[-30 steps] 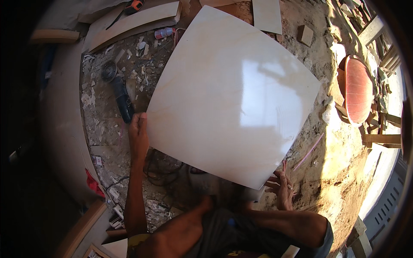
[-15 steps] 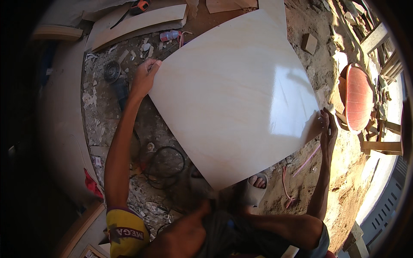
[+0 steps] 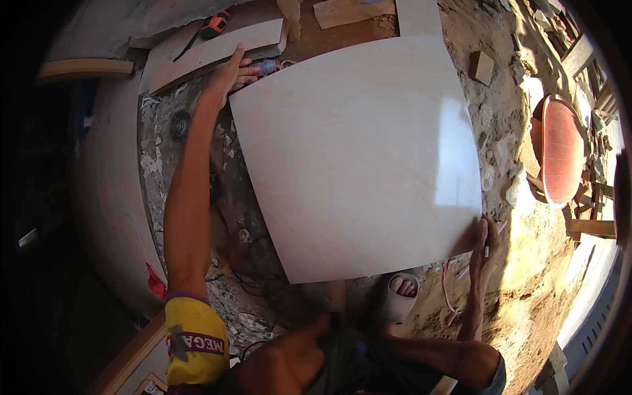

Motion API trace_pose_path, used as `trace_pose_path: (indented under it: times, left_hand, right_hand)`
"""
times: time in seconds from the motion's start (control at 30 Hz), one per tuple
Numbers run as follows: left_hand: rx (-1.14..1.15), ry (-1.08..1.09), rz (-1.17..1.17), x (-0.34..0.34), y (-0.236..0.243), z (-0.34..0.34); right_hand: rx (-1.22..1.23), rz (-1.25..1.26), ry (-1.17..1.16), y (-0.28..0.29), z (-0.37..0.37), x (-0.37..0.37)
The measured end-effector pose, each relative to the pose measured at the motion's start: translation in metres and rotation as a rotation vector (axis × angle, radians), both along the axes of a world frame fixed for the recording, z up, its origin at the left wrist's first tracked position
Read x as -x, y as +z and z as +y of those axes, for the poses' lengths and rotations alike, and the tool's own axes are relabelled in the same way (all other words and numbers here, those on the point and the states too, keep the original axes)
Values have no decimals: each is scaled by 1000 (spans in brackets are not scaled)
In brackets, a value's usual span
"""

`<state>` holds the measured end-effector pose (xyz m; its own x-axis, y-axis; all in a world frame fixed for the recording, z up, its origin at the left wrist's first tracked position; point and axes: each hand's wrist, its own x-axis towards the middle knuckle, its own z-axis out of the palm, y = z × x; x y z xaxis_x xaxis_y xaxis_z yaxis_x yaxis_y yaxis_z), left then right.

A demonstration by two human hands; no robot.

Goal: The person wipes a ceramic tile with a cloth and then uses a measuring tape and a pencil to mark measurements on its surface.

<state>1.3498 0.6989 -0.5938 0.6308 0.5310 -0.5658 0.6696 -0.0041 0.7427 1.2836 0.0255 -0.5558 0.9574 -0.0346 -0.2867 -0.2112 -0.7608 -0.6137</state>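
L hand (image 3: 228, 78) spread open, at far-left corner of lg cream tile (image 3: 355, 164); R hand (image 3: 485, 249) by near-right corner, can't tell if gripping.

- Two bare hands: one left hand (image 3: 232, 76) and one right hand (image 3: 482, 260).
- One large glossy tile (image 3: 355, 158).
- One smaller pale piece (image 3: 419, 16) beyond it.
- At least one long pale strip (image 3: 227, 51); how many lie stacked beneath cannot be told.
- One orange-and-black tape measure (image 3: 214, 24).
- One small bottle (image 3: 266, 67) with a red end.
- One dark round disc (image 3: 180, 125).
- One reddish basin (image 3: 563, 151).
- One tan block (image 3: 481, 67).
- One sandal (image 3: 400, 308), holding one foot (image 3: 403, 286).
- One yellow sleeve (image 3: 196, 362).
- One red scrap (image 3: 156, 283).
- At least one pink cord (image 3: 447, 289).
- Many pale chips (image 3: 150, 163), too small to count.
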Motion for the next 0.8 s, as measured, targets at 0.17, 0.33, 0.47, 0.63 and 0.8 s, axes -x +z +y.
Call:
trace_pose_path:
  times: [0.17, 0.33, 0.47, 0.63, 0.8]
  left_hand:
    - [211, 550, -316, -44, -36, 34]
    - [263, 712, -514, -43, -34, 18]
    - [384, 527, -613, 8, 3, 55]
    - [494, 187, -755, 86, 70, 153]
    - [290, 364, -812, 134, 94, -55]
  right_hand:
    - [-87, -10, -22, -5, 8, 2]
    - [-74, -22, -37, 0, 1, 6]
    - [-59, -61, -11, 9, 3, 3]
    - [-136, -240, 84, 0, 28, 5]
    - [-165, -332, 242, 24, 35, 5]
